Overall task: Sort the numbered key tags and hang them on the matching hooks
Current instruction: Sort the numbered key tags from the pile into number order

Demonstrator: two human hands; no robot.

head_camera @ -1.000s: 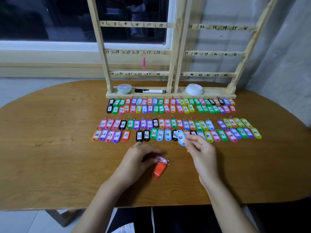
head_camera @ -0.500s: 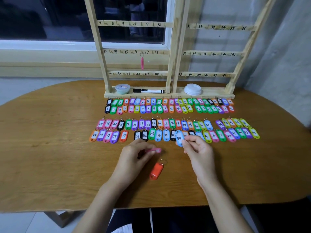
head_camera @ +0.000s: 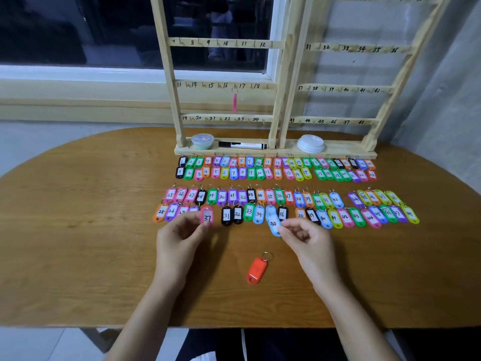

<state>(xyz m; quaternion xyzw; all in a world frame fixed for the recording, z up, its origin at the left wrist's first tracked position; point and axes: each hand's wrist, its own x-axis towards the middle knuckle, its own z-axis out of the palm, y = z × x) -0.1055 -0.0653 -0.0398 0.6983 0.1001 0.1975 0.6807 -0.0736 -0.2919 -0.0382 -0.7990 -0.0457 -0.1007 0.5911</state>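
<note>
While our left grip [head_camera: 179,241] pinches the pink tag [head_camera: 207,216] marked 37, our right grip [head_camera: 309,238] pinches the light-blue tag [head_camera: 273,224] marked 30.

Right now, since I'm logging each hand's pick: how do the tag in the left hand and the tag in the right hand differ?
The left hand pinches a pink tag reading 37; the right hand pinches a light blue tag reading 30. The pink tag stands upright; the light blue tag tilts slightly. Both carry white labels.
</note>
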